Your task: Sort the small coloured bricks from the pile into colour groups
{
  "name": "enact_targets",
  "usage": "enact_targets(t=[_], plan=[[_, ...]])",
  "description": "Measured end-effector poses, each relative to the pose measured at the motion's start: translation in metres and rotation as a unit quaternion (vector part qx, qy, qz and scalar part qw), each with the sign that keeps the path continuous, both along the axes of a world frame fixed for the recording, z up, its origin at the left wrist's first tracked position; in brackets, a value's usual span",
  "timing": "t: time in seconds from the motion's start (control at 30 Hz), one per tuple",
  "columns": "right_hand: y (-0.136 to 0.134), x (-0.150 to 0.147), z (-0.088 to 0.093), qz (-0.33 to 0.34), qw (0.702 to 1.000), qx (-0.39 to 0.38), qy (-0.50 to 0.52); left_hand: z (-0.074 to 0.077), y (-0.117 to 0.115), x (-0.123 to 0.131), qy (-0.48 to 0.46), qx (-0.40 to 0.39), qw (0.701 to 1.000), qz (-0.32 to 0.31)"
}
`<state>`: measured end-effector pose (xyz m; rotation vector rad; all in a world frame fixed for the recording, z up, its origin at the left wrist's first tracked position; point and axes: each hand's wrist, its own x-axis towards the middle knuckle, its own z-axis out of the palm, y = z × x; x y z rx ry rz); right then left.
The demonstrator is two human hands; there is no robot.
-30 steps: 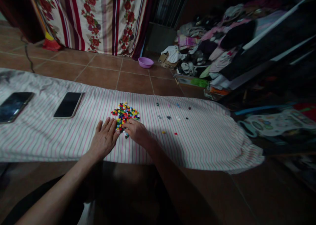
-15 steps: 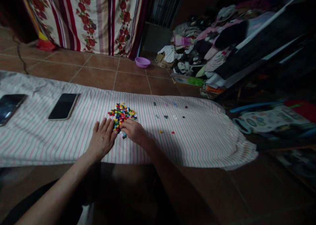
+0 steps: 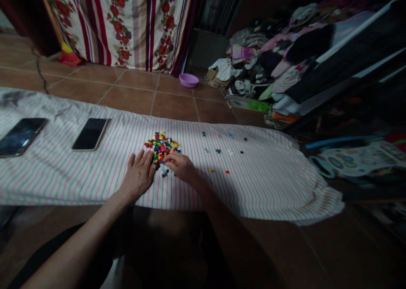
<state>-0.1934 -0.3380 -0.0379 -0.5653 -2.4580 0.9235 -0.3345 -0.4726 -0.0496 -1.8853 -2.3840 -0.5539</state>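
A pile of tiny coloured pieces (image 3: pixel 162 146), like small beads or bricks, lies on the striped cloth (image 3: pixel 104 175). My left hand (image 3: pixel 139 173) rests flat at the pile's left edge, fingers stretched out. At the pile's lower right, my right hand (image 3: pixel 180 165) has thumb and fingertips pinched together among the pieces; whatever is between them is too small to make out. A few white, blue and dark pieces (image 3: pixel 164 172) lie between the hands. To the right sit small single-colour groups, among them yellow (image 3: pixel 212 170), red (image 3: pixel 227 172), white (image 3: pixel 230 151) and green (image 3: pixel 204 133).
Two phones, a smaller one (image 3: pixel 91 134) and a larger one (image 3: pixel 22 137), lie left of the pile. Beyond the cloth are a purple basin (image 3: pixel 189 80) on the tiled floor, a floral curtain (image 3: pixel 136 27) and heaped clothes (image 3: pixel 263 56).
The whole view has shifted, so things appear slightly farther right. My right hand's fingers have moved a little over the pile's lower edge; my left hand stays beside the pile.
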Motion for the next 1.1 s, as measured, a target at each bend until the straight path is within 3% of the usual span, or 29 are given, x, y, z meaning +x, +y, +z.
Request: enact_targets(t=[0.4, 0.87, 1.1], plan=[[0.002, 0.009, -0.004, -0.061, 0.963, -0.259, 0.046, 0.000, 0.013, 0.007, -0.004, 0.010, 1.000, 0.028], [0.009, 0.025, -0.008, -0.099, 0.961, -0.246, 0.083, 0.007, 0.017, 0.016, 0.034, 0.028, 0.998, 0.054], [0.013, 0.039, 0.000, -0.106, 0.976, -0.174, 0.074, 0.007, 0.020, 0.017, 0.036, 0.049, 0.996, 0.059]])
